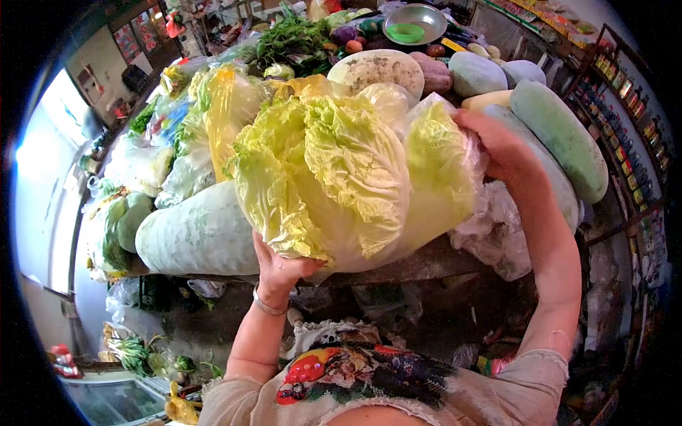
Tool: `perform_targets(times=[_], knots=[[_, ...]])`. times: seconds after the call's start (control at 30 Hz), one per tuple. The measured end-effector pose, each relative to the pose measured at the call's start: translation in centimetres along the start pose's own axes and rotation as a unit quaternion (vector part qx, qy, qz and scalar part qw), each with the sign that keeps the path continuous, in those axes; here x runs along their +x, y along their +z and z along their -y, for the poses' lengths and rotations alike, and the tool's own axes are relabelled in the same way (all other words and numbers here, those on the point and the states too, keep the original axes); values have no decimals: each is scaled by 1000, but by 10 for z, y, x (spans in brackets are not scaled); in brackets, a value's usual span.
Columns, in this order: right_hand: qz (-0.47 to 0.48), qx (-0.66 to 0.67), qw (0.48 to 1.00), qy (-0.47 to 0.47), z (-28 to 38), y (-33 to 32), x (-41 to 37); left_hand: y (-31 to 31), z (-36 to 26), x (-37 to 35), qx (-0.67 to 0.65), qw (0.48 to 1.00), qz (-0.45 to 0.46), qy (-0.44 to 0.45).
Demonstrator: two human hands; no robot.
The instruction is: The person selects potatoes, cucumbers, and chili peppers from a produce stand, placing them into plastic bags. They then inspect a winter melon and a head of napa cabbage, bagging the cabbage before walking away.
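Note:
A large yellow-green napa cabbage (320, 170) fills the middle of the view, its leafy end turned toward me. My left hand (280, 266) grips it from below at its near left side, thumb showing and most fingers hidden under the leaves. Against its right side lies another pale cabbage in clear plastic wrap (444, 163). My right hand (479, 135) is curled over the far right end of that wrapped cabbage, with the fingertips partly hidden. Crumpled clear plastic (497, 231) hangs below my right forearm.
Long winter melons (199, 231) lie at left, and others (558, 138) at right. Behind are leafy greens (298, 46) and a metal pan (415, 23) with a green dish. Bagged vegetables (142, 163) are piled at left. Bottle shelves (625, 142) line the right wall.

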State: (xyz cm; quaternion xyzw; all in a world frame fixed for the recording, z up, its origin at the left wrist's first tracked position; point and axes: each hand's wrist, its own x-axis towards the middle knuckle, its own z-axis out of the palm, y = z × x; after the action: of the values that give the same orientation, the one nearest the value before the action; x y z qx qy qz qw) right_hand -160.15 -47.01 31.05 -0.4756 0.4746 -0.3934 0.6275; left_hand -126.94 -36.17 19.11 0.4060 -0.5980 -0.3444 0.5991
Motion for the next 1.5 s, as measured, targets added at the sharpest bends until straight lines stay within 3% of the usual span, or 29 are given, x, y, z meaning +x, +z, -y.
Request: perform_targets(times=[0.03,0.07,0.1,0.17,0.2,0.23,0.3,0.33,0.37,0.4,0.47,0.5,0.53,0.6,0.67,0.7,0.77,0.83,0.87,0.93,0.97,1.03,1.07,1.17,1.23,1.27,1.33,1.43,1.5], knots=[[-1,1,1000,2,-5,-12,2,3,-3,-1,-179,982,-26,-44],[-3,-223,961,-164,-11,-33,5,3,-2,-2,-180,982,-25,-45],[-5,-430,845,-317,-12,-41,4,3,0,-3,-166,984,-40,-40],[-15,-481,828,-288,-10,-44,-5,-4,12,-6,-153,986,-56,-35],[-24,-530,807,-259,-6,-42,-11,-16,23,-6,205,974,1,95],[-24,-530,807,-259,-1,-34,-16,-23,30,-7,533,818,57,210],[-97,-360,926,-53,10,-14,-25,-22,27,-9,565,798,58,203],[-100,-360,926,-53,11,-17,-32,-22,26,-8,597,776,58,197],[-28,-240,968,-71,12,-20,-39,-22,26,-7,596,776,58,198],[45,-115,988,-88,15,-20,-46,-23,26,-5,561,801,65,196],[45,-136,986,-87,12,-18,-56,-19,19,-2,525,827,73,190],[12,-165,980,-107,4,-22,-58,-10,6,1,260,965,14,45],[-22,-192,973,-128,-3,-24,-61,-4,-2,3,-34,993,-47,-104],[4,-216,971,-99,3,-23,-74,3,-7,6,-72,990,-61,-101],[31,-242,968,-66,-9,-31,-78,11,-13,8,-260,952,-142,-74],[41,-324,943,-69,-33,-45,-72,-8,9,-1,-281,954,-68,-79],[51,-401,912,-71,-64,-48,-74,-1,1,6,-289,946,-112,-93],[105,-560,814,-112,-78,-33,-77,-1,1,15,-301,938,-142,-93],[108,-561,813,-114,-70,-21,-76,-3,6,19,-301,938,-146,-91],[-42,-389,898,-200,-51,11,-87,-12,14,17,-317,925,-149,-147],[-40,-386,899,-202,-43,20,-87,-13,13,16,-313,927,-149,-145],[-193,-503,773,-336,-30,36,-84,-11,12,16,-330,919,-164,-140],[-192,-503,773,-336,-24,46,-85,-13,15,15,-330,919,-166,-140],[-46,-360,861,-356,-25,73,-79,-19,26,12,-352,914,-129,-154],[37,-276,928,-248,-52,82,-51,-20,29,10,-356,913,-136,-147],[36,-275,928,-248,-70,85,-39,-19,30,8,-355,913,-135,-147],[161,-151,956,-194,-97,92,-19,-17,30,6,-323,917,-187,-138],[102,-258,932,-234,-86,123,-47,-33,34,-2,-413,900,-74,-120],[100,-245,931,-251,-84,130,-48,-42,42,-1,-367,921,-88,-99]])
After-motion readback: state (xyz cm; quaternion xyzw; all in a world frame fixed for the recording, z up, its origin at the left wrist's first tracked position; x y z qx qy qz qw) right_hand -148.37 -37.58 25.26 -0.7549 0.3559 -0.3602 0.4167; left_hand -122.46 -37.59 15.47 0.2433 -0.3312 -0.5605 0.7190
